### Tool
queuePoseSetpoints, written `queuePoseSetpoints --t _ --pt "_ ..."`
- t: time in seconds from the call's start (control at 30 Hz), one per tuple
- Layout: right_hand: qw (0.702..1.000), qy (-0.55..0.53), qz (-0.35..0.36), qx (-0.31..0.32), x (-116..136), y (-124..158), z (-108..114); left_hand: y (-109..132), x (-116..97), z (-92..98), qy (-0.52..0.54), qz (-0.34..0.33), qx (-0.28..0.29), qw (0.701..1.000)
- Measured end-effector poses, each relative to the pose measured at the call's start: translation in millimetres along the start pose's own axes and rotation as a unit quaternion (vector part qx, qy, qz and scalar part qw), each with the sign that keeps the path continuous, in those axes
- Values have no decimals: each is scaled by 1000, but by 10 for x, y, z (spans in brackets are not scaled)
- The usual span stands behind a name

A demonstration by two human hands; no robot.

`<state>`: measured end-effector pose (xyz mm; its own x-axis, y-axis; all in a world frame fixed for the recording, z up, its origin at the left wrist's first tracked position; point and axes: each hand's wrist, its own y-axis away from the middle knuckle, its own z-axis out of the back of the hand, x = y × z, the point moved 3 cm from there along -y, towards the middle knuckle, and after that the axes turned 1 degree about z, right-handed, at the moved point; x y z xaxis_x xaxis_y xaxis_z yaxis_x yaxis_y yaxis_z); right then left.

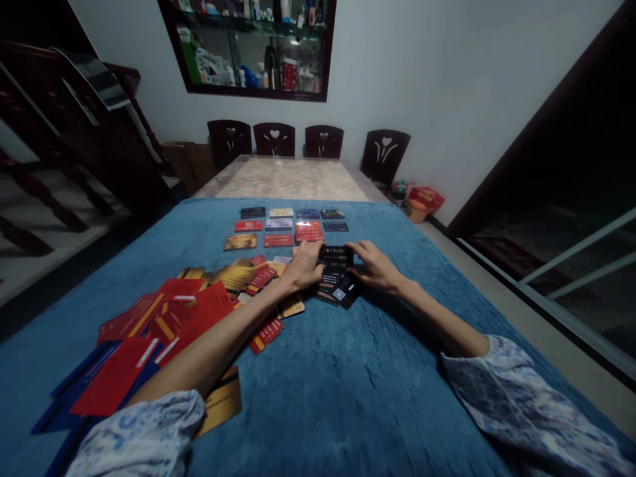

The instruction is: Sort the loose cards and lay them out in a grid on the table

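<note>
Pinching the black cards [336, 262] from either side, left hand [304, 265] and right hand [376, 266] have fingers [313, 249] curled snug on the edges, probably so nothing slides; they're just my side of the neat card rows [279, 240] on the blue-covered surface [308, 391]

QR code [338, 293] on black card [346, 298], other lettering [334, 265] illegible
</note>
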<state>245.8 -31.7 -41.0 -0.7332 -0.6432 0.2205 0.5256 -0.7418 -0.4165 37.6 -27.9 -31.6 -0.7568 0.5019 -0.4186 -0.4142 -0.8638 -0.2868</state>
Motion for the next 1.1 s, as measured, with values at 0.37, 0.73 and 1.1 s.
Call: queuePoseSetpoints --t 0.37,0.73,1.1 --pt "1000 6 -9 18 -59 -5 46 2 1 -6 -9 -2 18 1000" --pt "999 33 -38 19 -56 -3 65 1 -28 31 -28 19 38 999" --pt "999 -5 -35 35 -38 -24 73 -22 -31 94 -54 29 81 995"
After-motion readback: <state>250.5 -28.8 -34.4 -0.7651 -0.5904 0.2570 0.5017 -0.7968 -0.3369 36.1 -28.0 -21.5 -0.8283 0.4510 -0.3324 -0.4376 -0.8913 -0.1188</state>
